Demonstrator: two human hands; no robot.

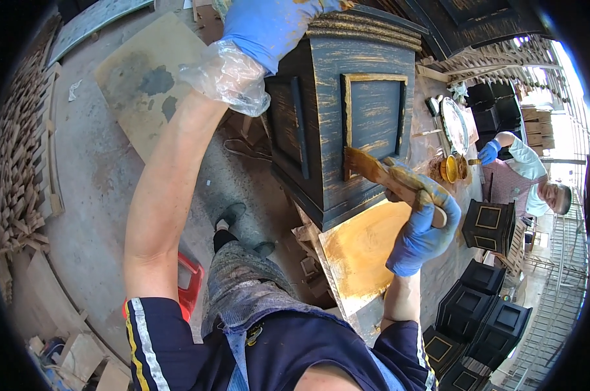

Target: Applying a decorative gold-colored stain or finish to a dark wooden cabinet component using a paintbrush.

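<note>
A black wooden box (331, 124) with stepped moulding and recessed panels stands before me, streaked with gold. My left hand (266, 29), in a blue glove with clear plastic round the wrist, holds the box by its top edge; the fingertips are partly cut off by the picture's edge. My right hand (425, 225), in a stained blue glove, is closed round the wooden handle of a flat paintbrush (368, 165). The bristles, loaded with gold-brown paint, touch the lower left corner of the panel frame (349, 117), whose left and top strips are gold.
The box rests on a paint-stained board (363, 251). Yellow paint bowls (449, 169) stand to the right, near another person (516, 166) wearing blue gloves. More black boxes (467, 306) crowd the lower right. A red plastic stool (191, 280) is by my left arm; stacked wood (21, 150) lines the far left.
</note>
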